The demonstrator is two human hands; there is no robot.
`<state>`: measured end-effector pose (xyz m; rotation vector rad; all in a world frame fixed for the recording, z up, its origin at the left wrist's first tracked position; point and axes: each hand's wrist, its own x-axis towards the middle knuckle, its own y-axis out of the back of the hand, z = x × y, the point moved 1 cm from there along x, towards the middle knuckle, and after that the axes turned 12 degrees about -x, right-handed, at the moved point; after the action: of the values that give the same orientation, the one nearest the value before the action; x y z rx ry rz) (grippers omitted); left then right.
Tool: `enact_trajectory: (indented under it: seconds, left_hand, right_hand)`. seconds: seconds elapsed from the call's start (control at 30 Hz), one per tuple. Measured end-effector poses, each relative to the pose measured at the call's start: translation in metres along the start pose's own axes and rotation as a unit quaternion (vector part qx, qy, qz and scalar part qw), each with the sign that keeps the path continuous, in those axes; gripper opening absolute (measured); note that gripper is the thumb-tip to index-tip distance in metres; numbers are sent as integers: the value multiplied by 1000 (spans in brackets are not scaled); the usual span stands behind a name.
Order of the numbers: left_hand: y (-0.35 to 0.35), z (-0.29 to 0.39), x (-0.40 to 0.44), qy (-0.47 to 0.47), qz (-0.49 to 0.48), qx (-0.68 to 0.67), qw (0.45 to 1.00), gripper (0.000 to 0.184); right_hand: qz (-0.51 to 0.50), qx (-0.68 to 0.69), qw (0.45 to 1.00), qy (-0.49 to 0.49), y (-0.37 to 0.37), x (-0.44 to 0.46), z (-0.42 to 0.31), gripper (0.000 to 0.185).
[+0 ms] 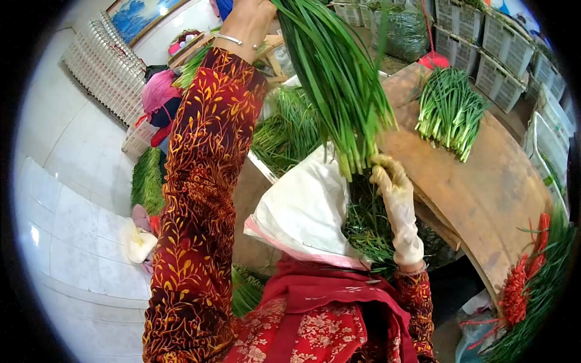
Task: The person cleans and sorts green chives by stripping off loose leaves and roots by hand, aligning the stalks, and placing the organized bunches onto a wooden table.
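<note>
At the top edge, my left hand (251, 15), bare and with a bracelet at the wrist, is closed around a large bunch of garlic chives (336, 78); its fingers are partly cut off. The leaves slant down to the right, pale stem ends lowest. My right hand (392, 187), in a cream glove, has its fingers curled at those stem ends, pinching at the bunch's lower right edge. Under it lie loose dark green leaves (369, 224) beside a white sack (302, 206) across my lap.
A wooden table (484, 181) on the right bears a neat chive bunch (451, 112) and red ties (517, 290). More greens (290, 130) lie behind the sack. Plastic crates (502, 54) are stacked at the back right. Another person in a pink head covering (160, 91) is at the left.
</note>
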<state>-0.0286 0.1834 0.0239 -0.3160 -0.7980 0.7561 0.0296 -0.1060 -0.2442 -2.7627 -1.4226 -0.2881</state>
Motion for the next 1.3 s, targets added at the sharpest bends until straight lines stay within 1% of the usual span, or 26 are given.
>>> enact_trajectory:
  seconds: [0.03, 0.07, 0.13, 0.17, 0.2, 0.23, 0.27, 0.33, 0.37, 0.4, 0.47, 0.5, 0.57, 0.67, 0.73, 0.8, 0.87, 0.93, 0.97, 1.0, 1.07, 1.17, 1.2, 1.23, 1.27, 1.3]
  left_hand:
    - [2, 2, 2, 9, 53, 5, 999, 24]
    - [9, 3, -1, 9, 53, 5, 999, 24]
    - [25, 7, -17, 36, 101, 27, 994, 20]
    - [66, 15, 16, 66, -16, 91, 994, 21]
    - [26, 12, -47, 31, 80, 108, 990, 23]
    - [14, 7, -85, -10, 21, 140, 990, 23]
    - [29, 3, -79, 19, 143, 73, 987, 23]
    - [62, 0, -107, 65, 148, 63, 985, 25]
    - [79, -1, -122, 87, 151, 58, 983, 26]
    - [109, -7, -120, 81, 249, 61, 963, 28]
    - [157, -11, -145, 67, 307, 60, 948, 27]
    - [178, -9, -158, 77, 325, 58, 941, 26]
    - [245, -8, -171, 67, 342, 28, 937, 22]
    - [253, -11, -204, 43, 425, 74, 901, 21]
    - [259, -15, -214, 35, 456, 41, 888, 23]
    - [268, -16, -220, 41, 440, 76, 894, 25]
    - [269, -17, -225, 44, 434, 77, 897, 27]
    - [268, -17, -225, 28, 428, 77, 900, 27]
    - [268, -16, -225, 27, 429, 78, 899, 27]
    - [269, -16, -225, 21, 428, 82, 900, 26]
    - [270, -13, -226, 16, 430, 87, 898, 26]
    - [276, -14, -232, 27, 416, 82, 905, 24]
    - [277, -15, -232, 35, 428, 83, 900, 24]
    - [278, -16, -232, 41, 440, 83, 893, 24]
    - [278, -16, -233, 44, 443, 82, 892, 24]
    - [278, -17, -234, 37, 444, 89, 891, 24]
  right_hand:
    - [30, -32, 999, 25, -1, 9, 3, 32]
    - [60, -62, 995, 50, -1, 15, 5, 35]
    - [58, -67, 996, 10, 2, 22, 0, 41]
    - [36, -52, 997, -34, 4, 26, 1, 42]
    - [15, -37, 996, -80, 6, 27, 2, 42]
    - [66, -58, 996, -13, 4, 30, 20, 47]
    - [67, -56, 996, -17, 4, 30, 24, 47]
    - [-28, -264, 963, -49, 2, 28, 32, 53]
    - [-53, -277, 957, -71, -2, 25, 32, 56]
    - [-28, -290, 955, -54, -7, 23, 52, 46]
    - [-134, -65, 984, -94, -4, 23, 69, 27]
    - [-177, -37, 974, -139, 2, 23, 78, 23]
    - [-190, -67, 954, -224, 20, 19, 103, 23]
    - [-113, -179, 941, -264, 30, -1, 129, 21]
    - [-89, -147, 955, -241, 18, -12, 112, 20]
    - [27, -137, 990, 31, -6, -17, 62, 22]
    - [-43, -269, 951, 147, -29, -15, 11, 25]
    - [-126, -392, 876, 251, -59, -9, -1, 35]
    - [-170, -426, 851, 256, -73, -9, 2, 29]
    - [-129, -451, 830, 302, -84, -8, 12, 21]
    - [-155, -482, 822, 260, -80, -14, 20, 18]
    - [-138, -321, 911, 219, -53, -26, 42, 12]
    - [-158, -147, 975, 44, -43, -36, 40, 11]
    - [-155, 21, 981, -114, -30, -42, 40, 8]
    - [-132, 102, 972, -163, -16, -47, 57, 10]
    - [-76, 60, 981, -169, -5, -53, 61, 9]
